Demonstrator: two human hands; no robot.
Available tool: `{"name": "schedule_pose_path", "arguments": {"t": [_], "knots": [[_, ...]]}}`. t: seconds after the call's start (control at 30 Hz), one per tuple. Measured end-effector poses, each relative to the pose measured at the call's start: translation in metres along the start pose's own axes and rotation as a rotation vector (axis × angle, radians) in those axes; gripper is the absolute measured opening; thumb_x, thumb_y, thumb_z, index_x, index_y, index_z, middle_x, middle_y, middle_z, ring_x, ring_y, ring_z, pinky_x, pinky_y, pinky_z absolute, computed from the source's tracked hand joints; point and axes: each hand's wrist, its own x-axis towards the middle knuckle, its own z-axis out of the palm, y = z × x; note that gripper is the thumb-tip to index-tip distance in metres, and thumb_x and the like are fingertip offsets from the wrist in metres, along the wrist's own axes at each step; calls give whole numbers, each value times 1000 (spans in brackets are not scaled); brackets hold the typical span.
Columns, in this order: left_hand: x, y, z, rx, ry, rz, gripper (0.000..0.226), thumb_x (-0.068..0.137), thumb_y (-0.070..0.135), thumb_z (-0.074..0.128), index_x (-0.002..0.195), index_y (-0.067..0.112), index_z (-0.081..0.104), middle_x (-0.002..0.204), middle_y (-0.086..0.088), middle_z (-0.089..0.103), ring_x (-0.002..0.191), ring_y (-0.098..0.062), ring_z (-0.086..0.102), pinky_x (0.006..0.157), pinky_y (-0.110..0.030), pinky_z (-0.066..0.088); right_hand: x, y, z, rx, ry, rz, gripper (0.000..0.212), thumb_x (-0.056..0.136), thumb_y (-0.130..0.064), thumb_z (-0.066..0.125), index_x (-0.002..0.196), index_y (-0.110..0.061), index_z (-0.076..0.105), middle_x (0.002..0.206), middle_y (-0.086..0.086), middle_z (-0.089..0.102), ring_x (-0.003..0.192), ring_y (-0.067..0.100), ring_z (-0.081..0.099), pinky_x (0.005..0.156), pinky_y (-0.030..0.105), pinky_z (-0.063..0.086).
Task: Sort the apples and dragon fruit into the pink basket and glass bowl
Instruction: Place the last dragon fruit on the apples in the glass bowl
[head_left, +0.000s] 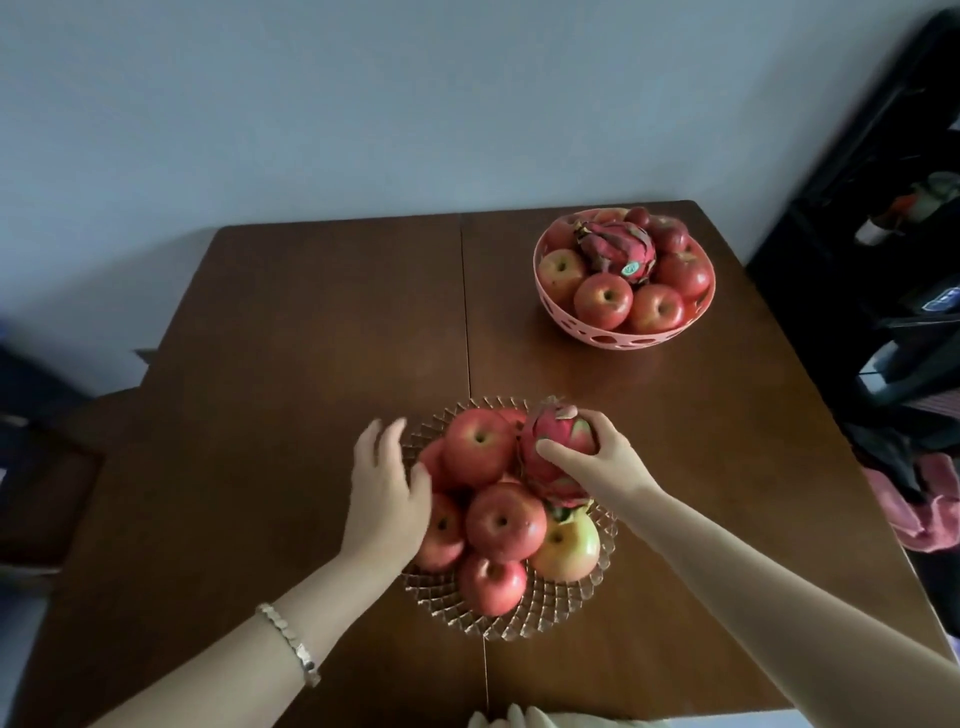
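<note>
Big brown wooden table (311, 338) fills most of the frame, with a seam running down its middle. Lower centre sits the glass bowl (524, 621), piled with red apples (480, 447) plus one yellow-green apple (569, 545) on its right side. Upper right of the frame is the pink basket (613, 335) — loaded with more apples and a dragon fruit with a green sticker (618, 249) lying on top. The right hand (597, 457) is wrapped around a second dragon fruit (550, 447) at the bowl's upper right, thumb and fingers closed on it. The left hand (387, 493) is spread open with nothing gripped — it hovers over the bowl's left edge, thumb near an apple. A beaded bracelet (288, 642) sits on the left wrist.
</note>
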Motion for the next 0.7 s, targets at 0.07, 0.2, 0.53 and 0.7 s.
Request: {"name": "schedule_pose_path", "arguments": {"t": [0.07,0.2,0.53,0.7], "knots": [[0,17,2,59,-107,198,52,97,30,44,146,24,27,158,1,6,147,-18,7,118,-35,15,5,0,4,-136,25,-7,60,73,-46,70,126,-30,46,115,4,39,109,25,50,96,39,49],[-1,31,19,320,-406,243,75,90,57,40,149,35,1,156,10,-23,145,-23,-20,118,-45,3,12,-11,-10,-269,-90,-161,58,73,-37,73,124,-25,49,119,1,45,103,16,51,87,28,49],[6,31,21,423,-507,224,109,75,68,55,147,28,-17,150,9,-37,141,-28,-29,118,-47,4,12,-12,-16,-494,-280,-141,72,68,-49,74,126,-33,36,123,0,41,114,19,46,94,32,47],[7,28,21,338,-436,220,99,78,65,54,149,31,-7,155,6,-27,145,-26,-19,118,-48,4,15,-21,-24,-403,-327,-87,77,77,-67,50,139,-25,33,140,2,38,127,20,38,104,33,35]]}}
